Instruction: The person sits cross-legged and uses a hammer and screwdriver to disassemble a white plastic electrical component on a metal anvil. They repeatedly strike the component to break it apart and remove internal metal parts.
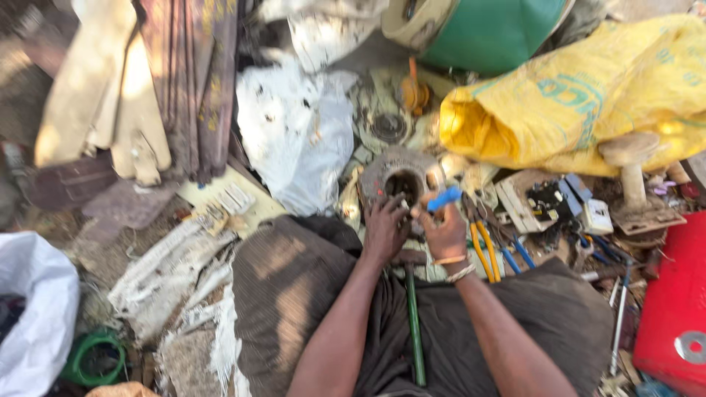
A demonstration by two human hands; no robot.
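The left hand (384, 229) rests its fingers curled on the rim of a round metal housing (401, 176) lying on the cluttered ground before the knees. The right hand (444, 231) pinches a blue-handled tool (444, 198) just beside it. Behind, a bulging yellow sack (581, 95) hides its contents.

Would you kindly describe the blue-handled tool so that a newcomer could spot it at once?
Start at the big yellow sack at upper right, then drop to the round grey metal housing at its lower left. The blue-handled tool is in the right hand beside it, the only bright blue handle raised off the ground.
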